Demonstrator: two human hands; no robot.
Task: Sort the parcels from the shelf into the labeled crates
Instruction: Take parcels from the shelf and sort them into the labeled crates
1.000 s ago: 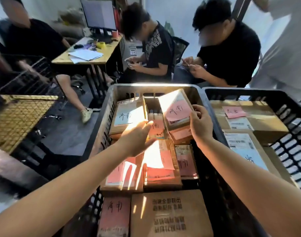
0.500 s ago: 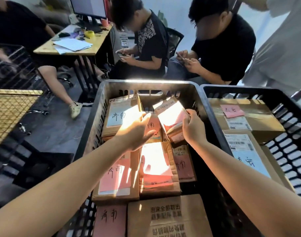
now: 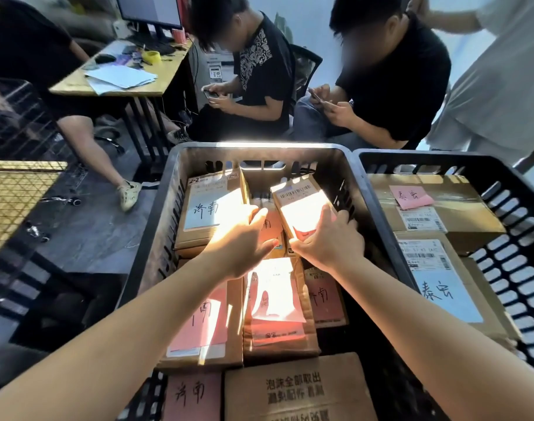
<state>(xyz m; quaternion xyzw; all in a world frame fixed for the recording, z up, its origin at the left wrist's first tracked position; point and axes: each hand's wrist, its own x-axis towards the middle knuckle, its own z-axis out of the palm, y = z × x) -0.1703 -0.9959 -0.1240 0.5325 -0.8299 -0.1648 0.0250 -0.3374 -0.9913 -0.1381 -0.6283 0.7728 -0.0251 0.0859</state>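
The centre crate (image 3: 259, 147) and the right crate (image 3: 441, 158) are black moulded plastic with a dull sheen. The tilted parcel (image 3: 302, 208) is matt brown cardboard, and the pink note (image 3: 411, 196) is thin matt paper. At upper left the desk top (image 3: 144, 89) looks like smooth pale wood, and the mesh panel (image 3: 13, 202) at left is metal wire.

1. Both bare forearms reach forward from the lower corners of the view and converge toward the middle.
2. The left hand (image 3: 243, 238) lies palm down, its fingers (image 3: 253, 214) stretched forward and close together, the thumb angled out toward the other hand; it grips nothing.
3. The right hand (image 3: 329, 243) sits just beside it, back of the hand up.
4. The right hand's fingers (image 3: 346, 218) curl over the right edge of a tilted parcel (image 3: 302, 205), thumb at its near corner, pinching it.
5. The two thumbs are near each other, with a small gap between them.
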